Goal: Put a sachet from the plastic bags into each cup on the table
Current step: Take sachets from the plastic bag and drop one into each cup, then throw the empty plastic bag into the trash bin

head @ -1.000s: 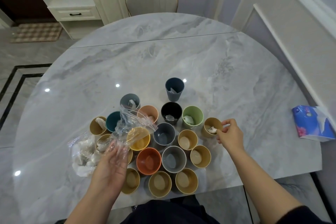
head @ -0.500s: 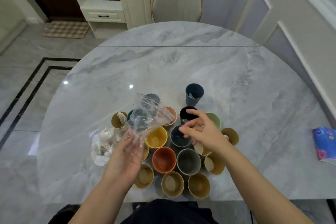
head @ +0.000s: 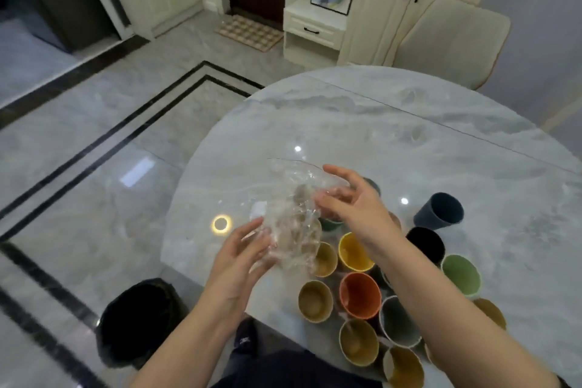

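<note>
The marble table [head: 393, 135] filled the right of your view, with the black bin [head: 138, 321] on the floor off its near left edge. The cluster of cups [head: 359, 293] sat at the table's near edge. Above the table's left part, your left hand [head: 239, 258] gripped the clear plastic bag [head: 293, 224] from below, while your right hand [head: 352, 198], fingers loosely spread, touched its top.

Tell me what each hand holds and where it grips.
The left hand grips the clear plastic bag by its lower end. The right hand reaches at the bag's open top; its hold cannot be told.
</note>
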